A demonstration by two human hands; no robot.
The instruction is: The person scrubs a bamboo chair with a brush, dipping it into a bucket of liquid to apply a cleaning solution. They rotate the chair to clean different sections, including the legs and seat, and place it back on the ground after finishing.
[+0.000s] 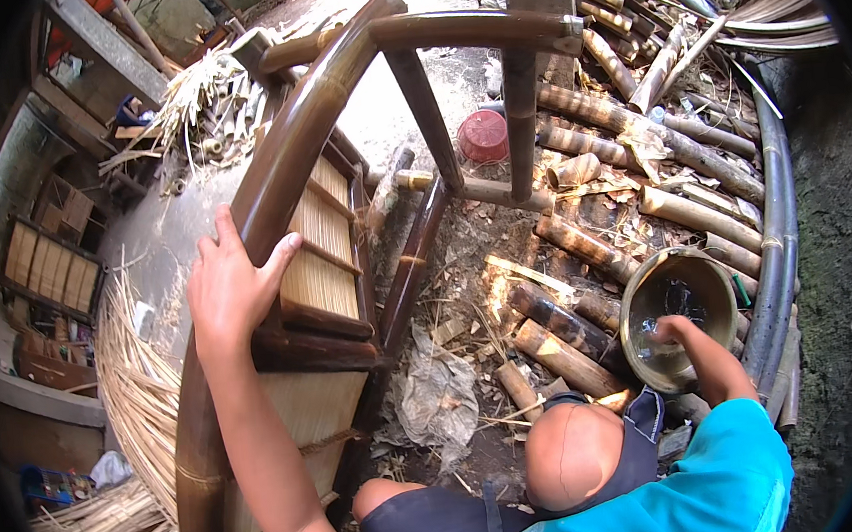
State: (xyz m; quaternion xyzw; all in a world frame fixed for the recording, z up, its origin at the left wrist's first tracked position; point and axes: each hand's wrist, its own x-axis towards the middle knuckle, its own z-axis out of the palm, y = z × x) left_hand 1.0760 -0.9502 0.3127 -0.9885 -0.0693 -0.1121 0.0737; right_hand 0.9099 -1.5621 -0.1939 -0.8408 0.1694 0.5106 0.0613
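A dark, glossy bamboo chair [315, 125] with pale slatted panels lies tilted on its side at my left. My left hand [223, 292] holds its long curved pole, the thumb on one side and the fingers on the other. At the right, my right hand [673, 331] reaches down into a round, dull yellowish bucket [634, 300] with some water [683, 291] in the bottom. The fingertips are hidden there, and whether they hold anything does not show. My bent knee [576, 449] is close to the bucket's near side.
Cut bamboo poles [656, 138] lie piled along the right beside long dark pipes [779, 238]. A red basin [483, 136] stands beyond the chair legs. Crumpled pale sheeting [436, 390] lies between chair and bucket. Bundles of split strips [134, 374] are at the left.
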